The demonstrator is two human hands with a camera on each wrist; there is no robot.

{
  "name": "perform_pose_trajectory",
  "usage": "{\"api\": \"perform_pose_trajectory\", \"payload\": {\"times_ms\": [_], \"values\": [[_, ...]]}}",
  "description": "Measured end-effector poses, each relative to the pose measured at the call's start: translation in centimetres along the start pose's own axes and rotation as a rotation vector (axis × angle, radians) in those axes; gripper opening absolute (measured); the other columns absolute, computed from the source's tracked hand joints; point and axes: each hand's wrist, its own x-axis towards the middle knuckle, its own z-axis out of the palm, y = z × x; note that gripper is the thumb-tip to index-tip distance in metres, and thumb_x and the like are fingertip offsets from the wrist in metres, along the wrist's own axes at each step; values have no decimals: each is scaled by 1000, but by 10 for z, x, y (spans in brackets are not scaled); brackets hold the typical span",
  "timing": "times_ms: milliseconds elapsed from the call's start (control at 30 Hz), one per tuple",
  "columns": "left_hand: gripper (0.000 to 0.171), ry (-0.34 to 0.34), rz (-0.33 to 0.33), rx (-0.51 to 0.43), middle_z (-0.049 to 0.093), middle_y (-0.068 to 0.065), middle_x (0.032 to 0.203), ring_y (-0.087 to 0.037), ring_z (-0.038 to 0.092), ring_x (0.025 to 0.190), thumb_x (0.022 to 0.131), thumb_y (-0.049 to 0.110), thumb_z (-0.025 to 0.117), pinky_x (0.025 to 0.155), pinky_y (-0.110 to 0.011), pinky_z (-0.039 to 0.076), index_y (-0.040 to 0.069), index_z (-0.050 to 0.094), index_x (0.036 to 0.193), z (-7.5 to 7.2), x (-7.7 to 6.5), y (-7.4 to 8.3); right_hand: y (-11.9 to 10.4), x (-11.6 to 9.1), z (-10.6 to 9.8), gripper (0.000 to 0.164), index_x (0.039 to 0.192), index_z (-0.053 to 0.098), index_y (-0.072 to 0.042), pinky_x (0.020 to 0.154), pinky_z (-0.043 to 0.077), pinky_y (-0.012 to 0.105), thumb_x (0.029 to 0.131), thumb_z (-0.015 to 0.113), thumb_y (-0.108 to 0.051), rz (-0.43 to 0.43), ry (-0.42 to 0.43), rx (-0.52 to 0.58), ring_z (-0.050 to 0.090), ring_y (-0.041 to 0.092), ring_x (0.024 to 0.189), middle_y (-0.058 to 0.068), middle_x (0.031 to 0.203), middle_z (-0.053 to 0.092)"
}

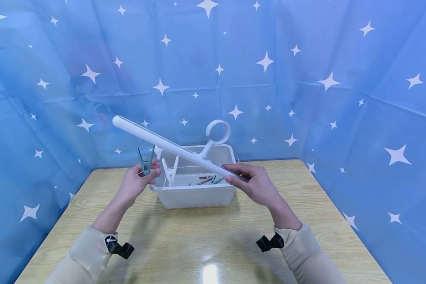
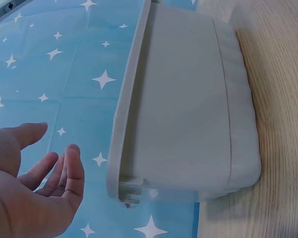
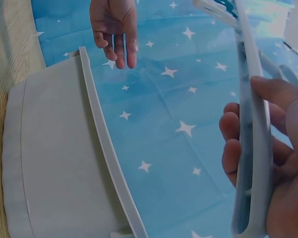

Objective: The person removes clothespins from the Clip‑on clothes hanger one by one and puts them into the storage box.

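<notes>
In the head view, the right hand (image 1: 255, 181) pinches the hanger (image 1: 186, 154) near its lower end, leaving the long span up and left of that grip unsupported; a loose thumb could let it twist and drop toward the bin (image 1: 198, 196) below. Left of the grip, under that span, are a teal clip (image 1: 146, 162) and a white clip (image 1: 170, 172); a knock from the left hand (image 1: 137, 182) could dislodge or tangle them. Whether that hand touches the teal clip cannot be told. Wooden table (image 1: 198, 240) lies below both hands, with starry blue curtain (image 1: 198, 51) beyond them. In the left wrist view, the left hand's thumb and fingers stand apart, holding nothing, beside the bin. In the right wrist view, thumb and fingers clasp the hanger from opposite sides, curtain behind.
</notes>
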Motion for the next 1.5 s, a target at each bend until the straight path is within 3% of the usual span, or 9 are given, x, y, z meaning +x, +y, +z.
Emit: {"api": "perform_pose_trajectory", "payload": {"times_ms": [167,300,533,767,1033,1167,1500], "values": [[60,-22,20,-13,62,-16,136,-9,64,109,98,47,60,86,-25,55,9,53,143,-4,-8,6,0,0,1,31,125,72,-21,54,40,23,94,71,-25,-5,6,-2,46,13,62,5,96,68],[52,-43,58,-47,58,-15,140,-3,63,107,101,42,57,87,-25,55,6,56,139,-7,-11,11,1,1,1,32,125,72,-21,53,40,23,93,72,-26,-7,11,-2,46,13,62,4,94,68],[45,-63,102,-108,64,-2,125,-8,64,111,105,32,51,86,-24,55,4,54,140,-12,-18,20,0,2,1,31,124,72,-24,53,39,24,93,72,-29,-3,10,4,45,12,61,2,90,67],[42,-18,164,-144,66,13,113,-5,65,104,106,33,50,83,-23,55,3,59,134,-12,-23,28,-1,2,0,31,125,72,-22,52,39,24,94,71,-29,-7,11,18,44,13,59,3,88,66],[33,50,343,-301,70,-1,107,-9,63,88,107,24,48,74,-21,52,0,68,98,-8,-28,30,1,2,0,32,125,71,-25,53,39,24,94,71,-31,17,0,21,45,14,61,3,89,67],[36,39,390,-368,69,-6,101,-12,62,84,107,22,47,73,-23,51,-5,68,101,-7,-29,35,2,3,0,31,125,71,-24,53,40,24,94,71,-30,8,2,20,46,14,61,3,89,67],[32,20,397,-439,68,-3,93,-11,62,82,109,22,42,73,-23,51,16,73,103,-6,-32,42,2,3,0,31,124,72,-22,53,40,24,94,71,-29,-2,2,28,46,13,61,3,91,68]]}}
